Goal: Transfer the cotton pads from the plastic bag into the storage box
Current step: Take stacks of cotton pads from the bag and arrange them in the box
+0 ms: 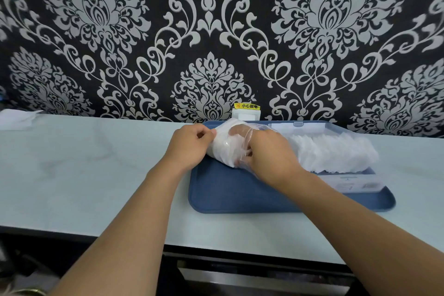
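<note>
Fingers [209, 132] of the left hand [189, 149] are being curled into a pinch on the edge of the plastic bag [225, 146], while the right hand [269, 154] is being pushed inside that bag, its fingers [236, 131] being seen through the clear film, curled round the cotton pads [222, 151] held within. The bag is being held over the far left part of the blue tray [230, 192], which serves as the landmark for everything else. A long row of white cotton pads [336, 151] is being kept in the storage box [355, 185], a clear box being carried on the right part of the tray, just beside the right hand. The box's lid [298, 126] is being seen lying open along the tray's far edge. The tray itself is being borne by the pale counter [96, 175], near its far side. Behind the tray, on the patterned black and silver wall [216, 31], a white socket [246, 114] with a yellow warning label [247, 106] is being shown. Far to the left of the tray, at the counter's far edge, something white and crumpled [19, 118] is being left lying.
</note>
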### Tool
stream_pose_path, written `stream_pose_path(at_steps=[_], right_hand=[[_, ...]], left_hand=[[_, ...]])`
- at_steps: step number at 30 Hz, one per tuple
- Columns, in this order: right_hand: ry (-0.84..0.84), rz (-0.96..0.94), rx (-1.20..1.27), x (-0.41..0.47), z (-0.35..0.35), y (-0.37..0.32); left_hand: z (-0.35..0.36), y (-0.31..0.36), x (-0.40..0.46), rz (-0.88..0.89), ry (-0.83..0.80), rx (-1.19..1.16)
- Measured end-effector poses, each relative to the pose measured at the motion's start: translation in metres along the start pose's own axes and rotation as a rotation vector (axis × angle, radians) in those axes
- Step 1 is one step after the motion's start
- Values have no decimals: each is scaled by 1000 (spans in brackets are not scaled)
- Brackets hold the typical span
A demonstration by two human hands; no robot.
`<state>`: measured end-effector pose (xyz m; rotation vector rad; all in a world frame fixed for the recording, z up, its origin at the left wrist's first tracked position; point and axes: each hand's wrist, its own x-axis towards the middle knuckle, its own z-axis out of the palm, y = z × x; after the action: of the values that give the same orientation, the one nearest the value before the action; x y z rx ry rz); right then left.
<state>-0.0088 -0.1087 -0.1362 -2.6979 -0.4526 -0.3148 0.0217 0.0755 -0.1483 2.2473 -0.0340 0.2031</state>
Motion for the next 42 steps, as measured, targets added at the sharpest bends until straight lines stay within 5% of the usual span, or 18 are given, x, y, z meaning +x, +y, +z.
stream_pose_path(at_steps=[15,21,42], right_hand=[[-90,-2,122,-1,-9,9],[77,48,-76,0,-4,1],[-9,8,5,0,-9,6]], left_hand=[[2,3,-3,45,-80,-55],[5,8,0,-54,-14,-131],[13,16,3,-230,147,-222]])
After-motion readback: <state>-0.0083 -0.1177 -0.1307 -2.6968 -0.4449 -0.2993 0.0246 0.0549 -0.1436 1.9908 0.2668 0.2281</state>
